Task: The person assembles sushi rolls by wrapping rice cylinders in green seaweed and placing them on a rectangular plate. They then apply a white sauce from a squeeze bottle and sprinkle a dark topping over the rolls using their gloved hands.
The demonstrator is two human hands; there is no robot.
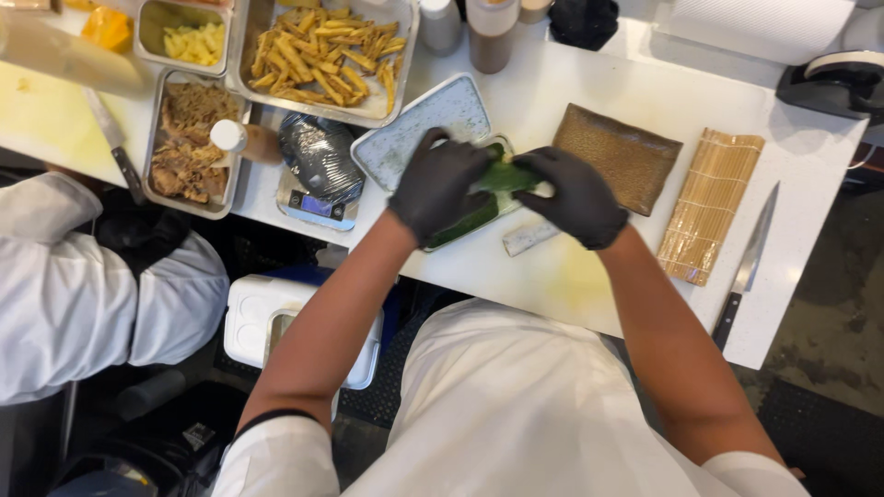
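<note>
Both my hands wear black gloves and meet over a green leaf [505,175] at the middle of the white counter. My left hand [437,184] presses down on the leaf's left part, over a dark green strip [465,224] lying on a pale speckled rectangular plate [433,115]. My right hand [575,195] grips the leaf's right end. A white roll [529,237] lies just below my right hand. What sits under the leaf is hidden by my fingers.
A brown rectangular plate [622,152], a bamboo rolling mat [714,202] and a knife [748,262] lie to the right. A small scale [318,198], metal trays of fries [327,55] and shredded filling [189,138], and bottles stand left and behind. Another person's white sleeve [74,294] is at far left.
</note>
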